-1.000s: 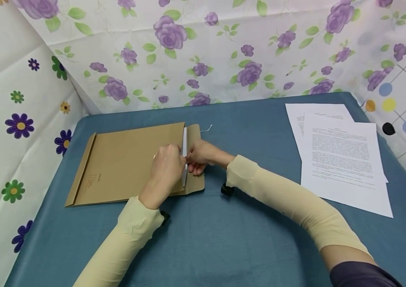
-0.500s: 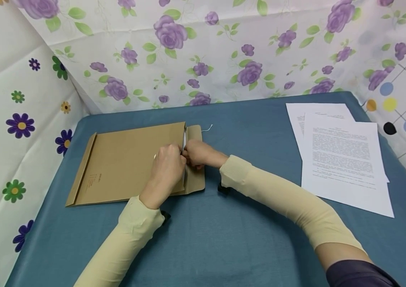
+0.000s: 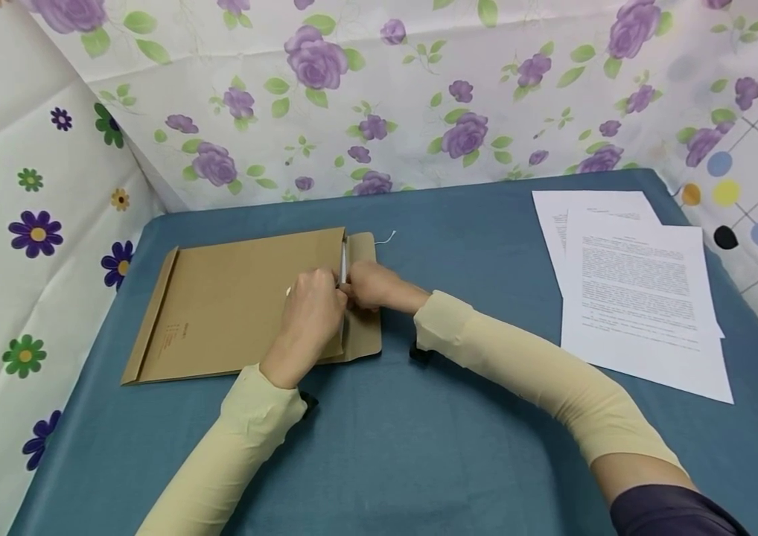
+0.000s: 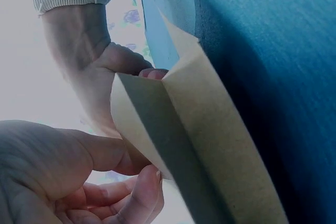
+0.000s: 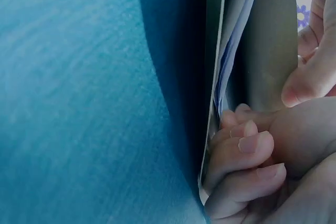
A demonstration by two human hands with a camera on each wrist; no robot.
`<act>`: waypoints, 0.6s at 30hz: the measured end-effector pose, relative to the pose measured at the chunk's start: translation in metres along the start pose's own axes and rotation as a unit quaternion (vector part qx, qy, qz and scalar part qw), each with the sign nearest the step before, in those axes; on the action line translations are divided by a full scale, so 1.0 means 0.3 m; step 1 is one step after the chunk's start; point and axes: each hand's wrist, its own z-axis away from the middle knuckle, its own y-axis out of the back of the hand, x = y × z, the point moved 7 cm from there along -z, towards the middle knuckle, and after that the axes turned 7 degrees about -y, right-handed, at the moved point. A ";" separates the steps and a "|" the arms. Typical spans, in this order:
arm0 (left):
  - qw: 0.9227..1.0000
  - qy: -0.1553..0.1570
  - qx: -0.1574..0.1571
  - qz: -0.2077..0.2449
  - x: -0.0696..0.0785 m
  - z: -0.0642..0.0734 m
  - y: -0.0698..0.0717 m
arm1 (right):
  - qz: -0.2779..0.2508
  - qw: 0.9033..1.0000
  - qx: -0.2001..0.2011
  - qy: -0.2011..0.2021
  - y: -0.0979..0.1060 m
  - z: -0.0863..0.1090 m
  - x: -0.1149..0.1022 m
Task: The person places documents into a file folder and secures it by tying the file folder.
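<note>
A brown kraft document envelope (image 3: 238, 305) lies flat on the table, its flap (image 3: 362, 342) folded out to the right and a short white string (image 3: 386, 238) at the flap's far edge. My left hand (image 3: 312, 305) pinches the upper edge of the mouth between thumb and fingers, lifting it in the left wrist view. White papers (image 5: 236, 45) show inside the gap. Over the flap, my right hand (image 3: 375, 285) has curled fingers, with thumb and forefinger tips pinching at the papers' edge in the mouth. Part of that grip is hidden by the hands in the head view.
Two overlapping printed sheets (image 3: 640, 298) lie at the right on the blue tablecloth (image 3: 459, 432). Flowered cloth (image 3: 412, 89) hangs behind the table, with patterned cloths also at both sides.
My right hand has shifted slightly left into the envelope's mouth and its fingers have curled in more. Less of the white papers shows between the hands. My left hand has stayed in place.
</note>
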 end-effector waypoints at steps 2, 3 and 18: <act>1.000 0.004 -0.001 -0.002 -0.003 -0.001 0.001 | -0.025 1.000 0.001 0.004 0.006 0.006 0.006; 1.000 0.006 -0.003 -0.002 -0.004 -0.001 0.002 | -0.039 0.999 0.000 0.006 0.010 0.011 0.011; 1.000 0.013 -0.005 0.000 -0.015 -0.009 -0.018 | -0.179 0.972 -0.017 0.154 0.120 0.175 0.094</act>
